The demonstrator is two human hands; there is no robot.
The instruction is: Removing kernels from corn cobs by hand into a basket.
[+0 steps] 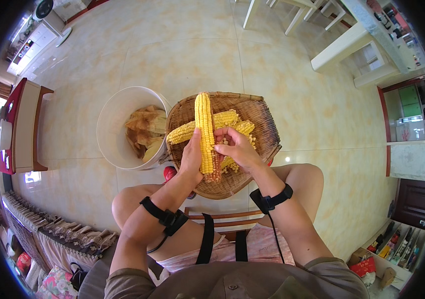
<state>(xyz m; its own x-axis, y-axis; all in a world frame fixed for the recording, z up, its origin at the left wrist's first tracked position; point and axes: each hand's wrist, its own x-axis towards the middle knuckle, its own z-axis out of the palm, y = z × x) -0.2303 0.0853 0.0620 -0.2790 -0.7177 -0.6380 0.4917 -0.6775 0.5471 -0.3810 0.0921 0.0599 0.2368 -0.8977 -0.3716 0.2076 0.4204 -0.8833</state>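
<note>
An ear of yellow corn stands out lengthwise over a woven bamboo basket. My left hand grips it along its left side, thumb pointing up the ear. Along the lower right, a strip of reddish bare cob shows where kernels are gone. My right hand has its thumb against the kernel edge, with bent fingers at the cob's right side. Below lie another ear of corn and a further ear, partly hidden by my hands. Yellow kernels show beneath my right hand.
A white plastic bucket holding dry corn husks stands at the basket's left. My knees flank the basket's near side. Farther off are a red-topped table, white chair legs and a sofa. The floor is glossy tile.
</note>
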